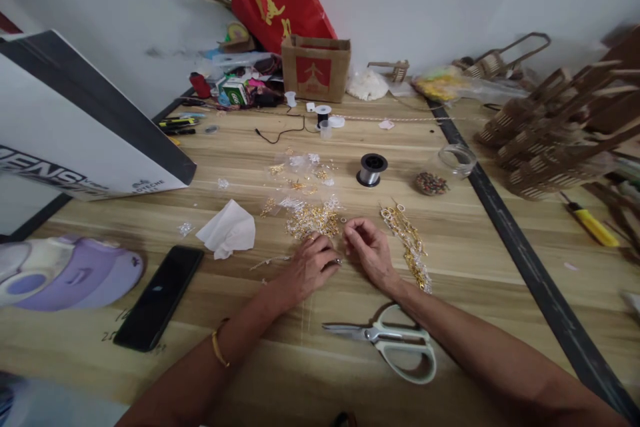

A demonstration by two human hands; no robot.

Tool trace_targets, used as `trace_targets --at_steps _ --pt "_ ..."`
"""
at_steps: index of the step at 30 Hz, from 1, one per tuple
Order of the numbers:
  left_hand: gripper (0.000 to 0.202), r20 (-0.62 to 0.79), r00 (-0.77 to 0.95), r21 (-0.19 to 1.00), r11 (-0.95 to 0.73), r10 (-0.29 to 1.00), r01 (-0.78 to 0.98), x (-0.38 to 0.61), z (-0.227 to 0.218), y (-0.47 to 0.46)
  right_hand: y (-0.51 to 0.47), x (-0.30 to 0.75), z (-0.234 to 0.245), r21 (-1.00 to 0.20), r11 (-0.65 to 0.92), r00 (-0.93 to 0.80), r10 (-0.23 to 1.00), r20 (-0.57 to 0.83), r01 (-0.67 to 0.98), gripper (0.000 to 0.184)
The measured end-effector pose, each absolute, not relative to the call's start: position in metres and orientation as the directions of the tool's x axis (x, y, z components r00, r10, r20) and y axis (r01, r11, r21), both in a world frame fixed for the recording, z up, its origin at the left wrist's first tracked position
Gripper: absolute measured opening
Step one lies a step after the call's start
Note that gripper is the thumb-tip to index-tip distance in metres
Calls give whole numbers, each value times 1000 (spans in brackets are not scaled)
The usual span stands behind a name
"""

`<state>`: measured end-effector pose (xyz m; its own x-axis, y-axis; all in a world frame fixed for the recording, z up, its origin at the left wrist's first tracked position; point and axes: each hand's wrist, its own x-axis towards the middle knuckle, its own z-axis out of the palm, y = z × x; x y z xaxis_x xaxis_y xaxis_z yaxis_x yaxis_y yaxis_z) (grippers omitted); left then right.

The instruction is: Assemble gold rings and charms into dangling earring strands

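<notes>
My left hand lies palm down at the near edge of a pile of gold and clear beads, its fingers curled together; what they hold, if anything, is hidden. Fine pale threads run down the tabletop below it. A short beaded strand lies just left of that hand. My right hand is closed in a pinch close by, its fingertips near a small ring-shaped bead; I cannot make out anything in the pinch. To its right lie finished-looking gold and clear bead strands.
Scissors with pale handles lie between my forearms. A wire spool and a container of dark beads stand beyond the right hand. Left are a white tissue, a black phone and a large box. Woven baskets stand right.
</notes>
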<state>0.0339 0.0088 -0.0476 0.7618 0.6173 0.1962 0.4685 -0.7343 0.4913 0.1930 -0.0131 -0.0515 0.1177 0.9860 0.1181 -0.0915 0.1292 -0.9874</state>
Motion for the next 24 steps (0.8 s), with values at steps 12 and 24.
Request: trace_targets --at_steps 12,24 --pt "8 211 626 740 -542 750 399 36 -48 14 -10 196 -54 -986 159 179 973 146 -56 24" --pt "9 39 487 908 -235 873 348 34 -39 15 -9 194 -57 -978 87 110 992 67 -191 26"
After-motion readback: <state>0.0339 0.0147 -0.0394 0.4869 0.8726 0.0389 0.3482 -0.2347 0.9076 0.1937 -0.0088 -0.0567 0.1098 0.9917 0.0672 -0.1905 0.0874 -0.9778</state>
